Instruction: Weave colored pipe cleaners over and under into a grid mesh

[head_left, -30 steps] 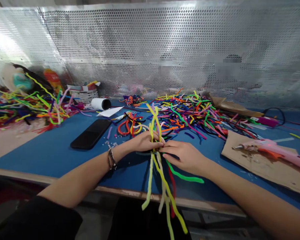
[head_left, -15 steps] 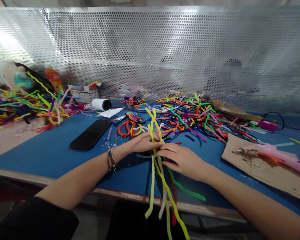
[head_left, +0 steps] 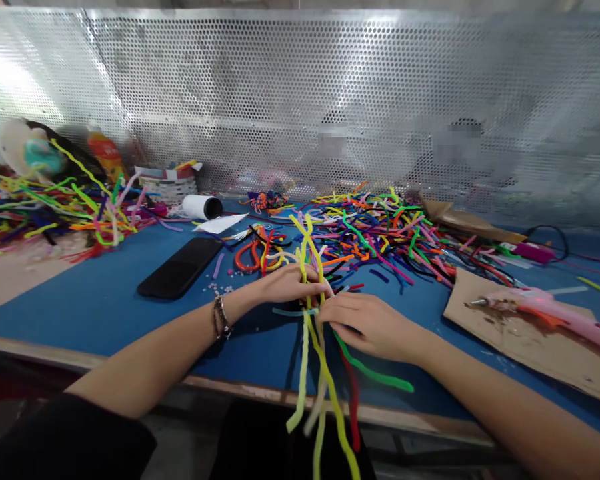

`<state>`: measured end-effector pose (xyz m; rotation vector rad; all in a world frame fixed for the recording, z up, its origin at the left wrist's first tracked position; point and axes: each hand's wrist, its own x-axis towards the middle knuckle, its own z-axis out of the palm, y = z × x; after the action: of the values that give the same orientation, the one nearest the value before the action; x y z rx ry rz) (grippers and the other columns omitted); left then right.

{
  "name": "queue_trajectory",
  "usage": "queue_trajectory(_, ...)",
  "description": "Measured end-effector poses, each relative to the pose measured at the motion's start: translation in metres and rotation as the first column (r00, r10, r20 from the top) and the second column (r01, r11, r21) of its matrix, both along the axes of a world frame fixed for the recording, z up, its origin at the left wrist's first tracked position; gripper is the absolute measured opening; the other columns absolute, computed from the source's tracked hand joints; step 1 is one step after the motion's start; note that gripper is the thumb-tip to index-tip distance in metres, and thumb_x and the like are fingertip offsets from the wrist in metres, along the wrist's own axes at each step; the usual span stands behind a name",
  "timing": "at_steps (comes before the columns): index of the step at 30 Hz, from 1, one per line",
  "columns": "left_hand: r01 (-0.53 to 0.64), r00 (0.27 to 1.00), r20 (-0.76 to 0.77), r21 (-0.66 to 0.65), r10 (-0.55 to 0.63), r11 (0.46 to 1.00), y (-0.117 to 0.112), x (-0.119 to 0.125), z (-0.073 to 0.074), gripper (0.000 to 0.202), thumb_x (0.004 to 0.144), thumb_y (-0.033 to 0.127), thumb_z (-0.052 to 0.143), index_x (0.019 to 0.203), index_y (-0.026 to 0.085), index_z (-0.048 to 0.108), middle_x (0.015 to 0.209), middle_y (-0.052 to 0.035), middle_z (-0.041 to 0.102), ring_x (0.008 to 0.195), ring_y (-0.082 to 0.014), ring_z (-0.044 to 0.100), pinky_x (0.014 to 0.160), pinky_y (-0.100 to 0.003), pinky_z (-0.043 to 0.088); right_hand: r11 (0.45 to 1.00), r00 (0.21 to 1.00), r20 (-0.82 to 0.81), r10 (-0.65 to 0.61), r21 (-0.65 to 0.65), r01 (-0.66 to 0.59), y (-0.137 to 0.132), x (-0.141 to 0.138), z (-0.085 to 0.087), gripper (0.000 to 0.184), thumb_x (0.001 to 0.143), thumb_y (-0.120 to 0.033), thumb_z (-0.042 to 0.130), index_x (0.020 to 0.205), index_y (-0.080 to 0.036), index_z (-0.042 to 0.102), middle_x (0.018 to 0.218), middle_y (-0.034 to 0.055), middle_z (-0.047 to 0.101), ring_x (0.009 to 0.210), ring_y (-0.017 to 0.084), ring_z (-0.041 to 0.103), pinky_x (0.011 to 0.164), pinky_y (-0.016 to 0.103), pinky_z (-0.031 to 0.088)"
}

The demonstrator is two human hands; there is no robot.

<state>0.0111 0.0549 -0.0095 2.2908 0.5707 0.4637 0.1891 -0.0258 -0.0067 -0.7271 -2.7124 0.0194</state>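
Near the table's front edge, my left hand (head_left: 291, 283) is closed around a bundle of pipe cleaners (head_left: 304, 373). Yellow ends stick up above its fingers and cross each other. Below, pale yellow, yellow, whitish, red and green lengths hang down, some past the edge. My right hand (head_left: 363, 323) is closed too, its fingertips pinching at the bundle where a light blue pipe cleaner (head_left: 290, 312) lies across it. The fingers partly hide the join, so I cannot make out exactly which strands the right hand grips.
Behind the hands lies a heap of cut pipe cleaners (head_left: 375, 230). Red-handled pliers (head_left: 247, 256) and a black phone (head_left: 180, 269) lie to the left. A pink glue gun (head_left: 550, 308) rests on cardboard (head_left: 473, 293) at right. A perforated metal panel (head_left: 280, 87) closes the back.
My right hand has shifted slightly right, its fingers drawn closer together at the crossing. The hanging pipe cleaner ends have swung a little; my left hand stays nearly in place.
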Motion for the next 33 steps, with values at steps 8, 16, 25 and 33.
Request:
queue_trajectory(8, -0.025, 0.999, -0.042, 0.008, 0.026, 1.000, 0.000, 0.000, 0.001, 0.031, 0.084, 0.033, 0.045, 0.090, 0.012, 0.067, 0.085, -0.0029, 0.066, 0.083, -0.0153, 0.058, 0.073, -0.019, 0.042, 0.999, 0.996, 0.091, 0.008, -0.032, -0.005, 0.001, -0.002, 0.000, 0.026, 0.086, -0.010, 0.035, 0.089, -0.015, 0.060, 0.088, 0.0060, 0.061, 0.089, 0.015, 0.053, 0.082, 0.028, 0.043)
queue_trajectory(16, -0.028, 0.999, -0.034, -0.006, 0.028, 1.000, 0.003, 0.002, -0.003, 0.027, 0.084, 0.030, 0.046, 0.085, 0.012, 0.066, 0.086, -0.0026, 0.066, 0.082, -0.0138, 0.057, 0.074, -0.018, 0.042, 0.999, 0.992, 0.125, 0.004, -0.032, 0.000, -0.001, -0.005, 0.003, 0.017, 0.082, -0.019, 0.046, 0.072, -0.015, 0.060, 0.087, 0.0078, 0.056, 0.088, 0.017, 0.052, 0.080, 0.029, 0.043)
queue_trajectory(25, 0.009, 0.998, -0.057, -0.038, -0.011, 0.999, 0.002, 0.000, 0.000, 0.033, 0.084, 0.033, 0.043, 0.091, 0.011, 0.066, 0.086, -0.0032, 0.064, 0.080, -0.0144, 0.057, 0.069, -0.019, 0.041, 0.971, 0.996, 0.083, 0.040, -0.238, -0.019, 0.000, -0.006, 0.004, 0.020, 0.080, -0.005, 0.043, 0.088, -0.014, 0.059, 0.096, 0.0069, 0.057, 0.095, 0.015, 0.051, 0.087, 0.028, 0.041)
queue_trajectory(33, -0.011, 0.996, -0.089, -0.046, 0.007, 0.999, 0.004, -0.001, -0.001, 0.037, 0.084, 0.040, 0.041, 0.095, 0.015, 0.066, 0.086, -0.0014, 0.063, 0.079, -0.0136, 0.055, 0.068, -0.019, 0.039, 0.998, 0.979, 0.200, 0.047, -0.040, -0.040, -0.002, -0.004, 0.008, 0.025, 0.087, -0.013, 0.037, 0.082, -0.014, 0.061, 0.093, 0.0084, 0.060, 0.091, 0.017, 0.054, 0.082, 0.031, 0.045)
